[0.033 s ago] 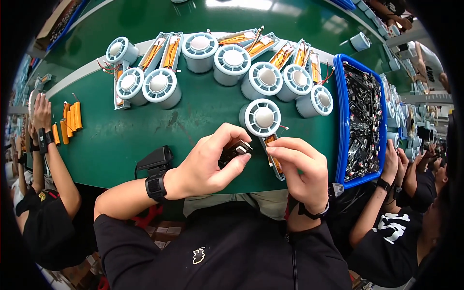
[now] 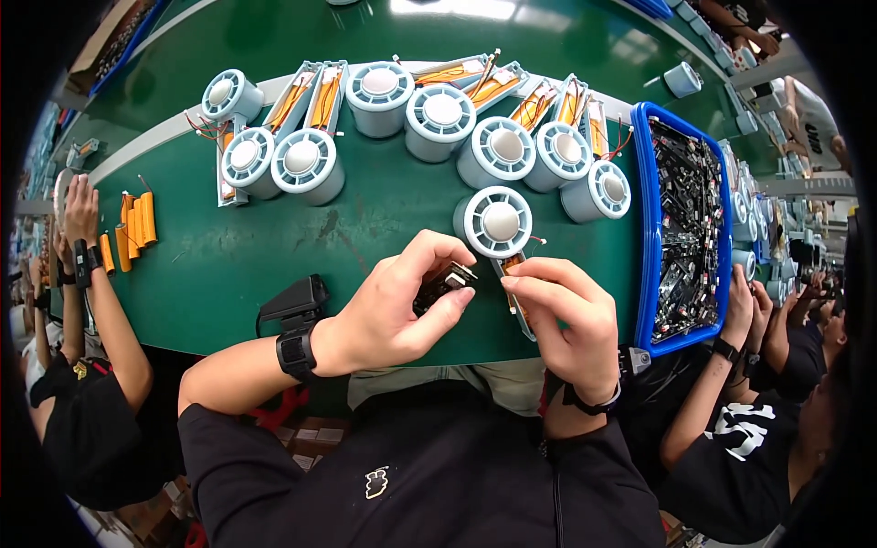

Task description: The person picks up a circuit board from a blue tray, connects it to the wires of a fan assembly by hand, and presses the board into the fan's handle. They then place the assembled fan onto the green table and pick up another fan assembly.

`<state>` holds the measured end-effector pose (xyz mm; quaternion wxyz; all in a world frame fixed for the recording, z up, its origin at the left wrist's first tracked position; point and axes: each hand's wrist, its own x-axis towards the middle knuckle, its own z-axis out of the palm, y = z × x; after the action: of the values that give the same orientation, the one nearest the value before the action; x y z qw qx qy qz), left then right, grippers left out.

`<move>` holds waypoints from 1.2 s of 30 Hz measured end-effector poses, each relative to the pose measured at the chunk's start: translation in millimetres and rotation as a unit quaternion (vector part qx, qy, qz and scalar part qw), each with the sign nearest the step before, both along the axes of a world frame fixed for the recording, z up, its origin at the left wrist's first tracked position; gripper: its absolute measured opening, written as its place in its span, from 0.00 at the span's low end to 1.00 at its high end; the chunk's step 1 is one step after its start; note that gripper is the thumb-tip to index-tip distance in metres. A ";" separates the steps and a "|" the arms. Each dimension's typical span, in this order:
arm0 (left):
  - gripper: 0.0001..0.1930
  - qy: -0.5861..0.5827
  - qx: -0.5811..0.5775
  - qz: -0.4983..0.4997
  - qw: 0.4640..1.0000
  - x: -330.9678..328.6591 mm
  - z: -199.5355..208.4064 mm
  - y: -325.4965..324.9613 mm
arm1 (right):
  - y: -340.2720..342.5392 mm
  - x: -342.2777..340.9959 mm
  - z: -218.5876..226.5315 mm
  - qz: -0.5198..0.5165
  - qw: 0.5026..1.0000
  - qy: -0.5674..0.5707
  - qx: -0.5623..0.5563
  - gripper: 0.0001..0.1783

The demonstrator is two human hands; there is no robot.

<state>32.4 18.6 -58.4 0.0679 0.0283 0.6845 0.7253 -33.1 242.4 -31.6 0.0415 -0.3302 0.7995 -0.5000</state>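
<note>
- Dark circuit board (image 2: 448, 285): held above the worktop (image 2: 393, 205), close to the middle of its near edge.
- Orange battery cells (image 2: 135, 226): lying in a small group toward the worktop's left edge.
- Three light-blue round-headed units (image 2: 308, 163): near the far edge, left of centre, with orange cells and wires in their open handles.
- Black casing (image 2: 297, 300): by the near edge, just beside the wrist.
- Left hand (image 2: 395, 301): thumb and fingers clamped around the circuit board, apart from the other hand.
- Five more units (image 2: 441, 123): from the far edge's middle toward the right.
- Nearest unit (image 2: 494, 224): right of centre, its handle pointing to the near edge.
- Right hand (image 2: 574, 320): fingertips at that handle; I cannot tell whether they pinch anything.
- Blue basket (image 2: 645, 228): at the right edge, full of dark boards.
</note>
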 end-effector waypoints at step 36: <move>0.14 0.086 -0.036 -0.156 0.983 -11.9 -4.4 -13.4 | -14.4 -2.8 -12.6 0.021 0.995 0.094 -0.015 0.13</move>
<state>20.5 5.2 -62.8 0.1219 0.1947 0.7009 0.6753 -35.9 228.0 -44.2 -0.0283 -0.3927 0.7852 -0.4779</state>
